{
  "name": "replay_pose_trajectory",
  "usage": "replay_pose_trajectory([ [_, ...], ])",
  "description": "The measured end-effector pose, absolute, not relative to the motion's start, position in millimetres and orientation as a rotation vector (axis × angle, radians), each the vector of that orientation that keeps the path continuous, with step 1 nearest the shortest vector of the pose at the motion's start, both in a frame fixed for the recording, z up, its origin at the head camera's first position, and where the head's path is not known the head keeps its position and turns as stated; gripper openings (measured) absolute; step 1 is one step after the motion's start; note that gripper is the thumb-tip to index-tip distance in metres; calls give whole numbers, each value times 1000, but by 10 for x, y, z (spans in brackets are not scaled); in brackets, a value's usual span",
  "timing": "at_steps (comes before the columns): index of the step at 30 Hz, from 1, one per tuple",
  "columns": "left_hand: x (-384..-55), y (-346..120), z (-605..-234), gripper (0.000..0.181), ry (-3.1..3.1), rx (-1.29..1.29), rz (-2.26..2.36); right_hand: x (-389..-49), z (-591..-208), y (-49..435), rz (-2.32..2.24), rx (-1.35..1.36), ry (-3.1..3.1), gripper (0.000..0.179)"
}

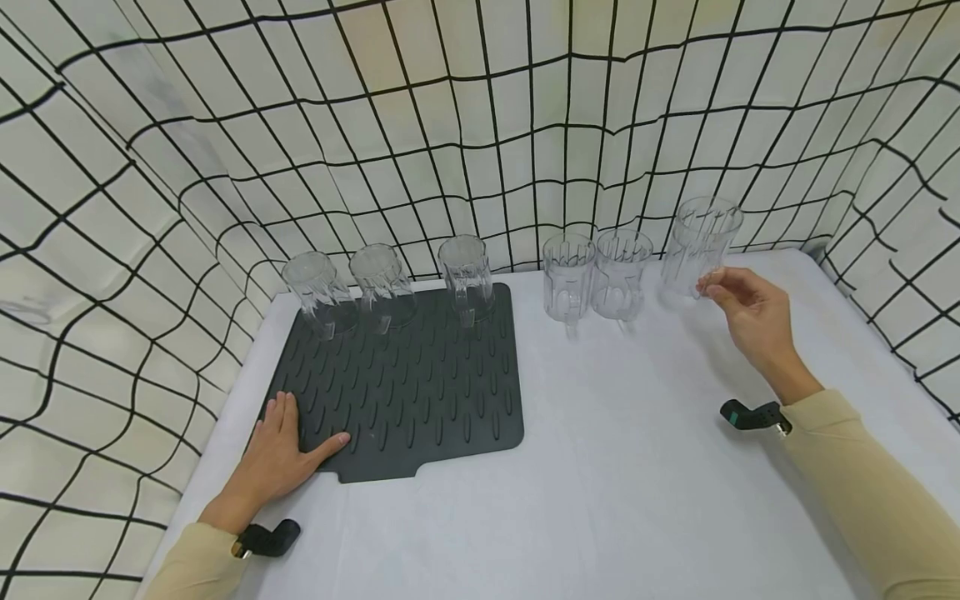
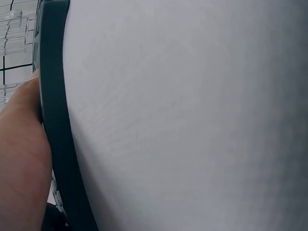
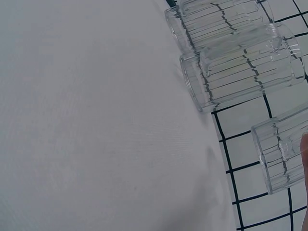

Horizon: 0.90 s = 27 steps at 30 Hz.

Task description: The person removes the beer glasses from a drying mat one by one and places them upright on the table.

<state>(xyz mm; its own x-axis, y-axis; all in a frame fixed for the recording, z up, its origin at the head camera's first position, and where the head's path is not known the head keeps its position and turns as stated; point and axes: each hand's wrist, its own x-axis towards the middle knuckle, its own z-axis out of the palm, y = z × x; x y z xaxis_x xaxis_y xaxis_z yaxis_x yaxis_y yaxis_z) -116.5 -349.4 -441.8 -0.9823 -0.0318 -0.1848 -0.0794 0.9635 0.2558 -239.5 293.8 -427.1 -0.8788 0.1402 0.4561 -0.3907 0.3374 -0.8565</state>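
Observation:
My right hand [image 1: 753,321] is at the far right, its thumb and fingertips pinching the near side of a clear ribbed glass mug [image 1: 703,242]. In the right wrist view, a fingertip [image 3: 305,144] shows at the side of that mug. Left of it, two more clear mugs [image 1: 567,275] [image 1: 621,275] stand close together on the white cloth, handles toward me. My left hand [image 1: 277,458] lies with straight fingers and spread thumb on the near left corner of a dark grey ridged mat [image 1: 420,392]. The left wrist view shows the mat's edge [image 2: 55,96] beside the hand.
Three clear mugs [image 1: 321,292] [image 1: 382,283] [image 1: 467,279] stand bottom up along the mat's far edge, spaced apart. A black wire grid [image 1: 525,125] rises behind the table and along both sides. White cloth [image 1: 600,467] covers the table.

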Motion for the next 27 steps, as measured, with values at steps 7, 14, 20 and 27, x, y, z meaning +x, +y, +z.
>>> replay_pose_trajectory([
  [7,-1168,-3486,-4402,127,2927,-87,401,-2393,-4327,2920,1567,221,-2167,18],
  [14,-1172,-3480,-4398,127,2935,-79,393,-2403,-4388,2912,1568,229,-2185,17],
  [20,-1170,-3488,-4404,127,2936,-82,394,-2431,-4455,2912,1544,206,-2227,17],
  [27,-1161,-3495,-4410,128,2935,-83,396,-2430,-4509,2882,1519,178,-2281,18],
])
